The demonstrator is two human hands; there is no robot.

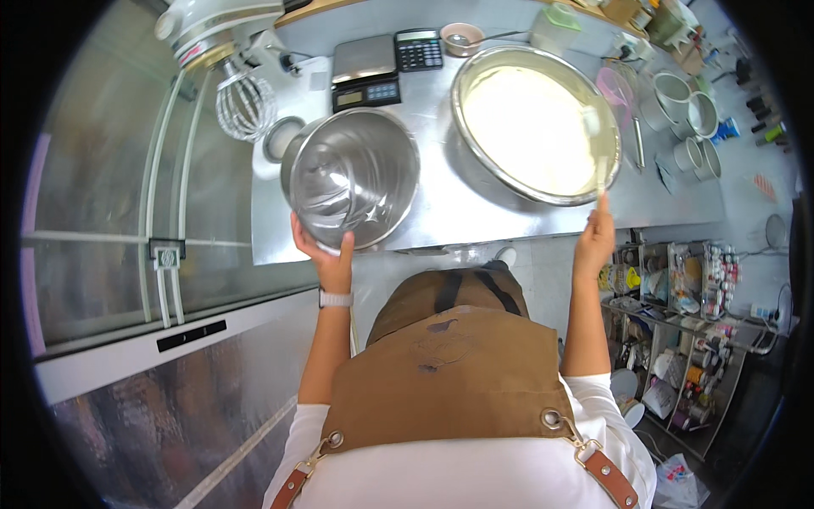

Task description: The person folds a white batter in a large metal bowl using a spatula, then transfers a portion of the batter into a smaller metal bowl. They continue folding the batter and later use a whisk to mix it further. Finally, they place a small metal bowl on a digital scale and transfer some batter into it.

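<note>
My left hand [324, 251] holds the near rim of a steel mixer bowl [388, 178], which tilts over the left part of the steel table and has pale smears on its inner wall. The fingers lie outside the bowl, the thumb at the rim. In my right hand [596, 238] is the handle of a spatula [591, 121], its pale blade blurred over the right side of a large steel bowl [472, 149]. Pale yellow batter or cream [528, 127] fills much of that large bowl.
Left stands a stand mixer [219, 25] with a wire whisk [245, 108]. Behind are a digital scale [364, 63], a calculator [418, 49] and a small bowl [462, 39] with a utensil. Several cake tins [671, 92] stand right, above a wire rack [687, 324]. The table's front edge [445, 243] is near me.
</note>
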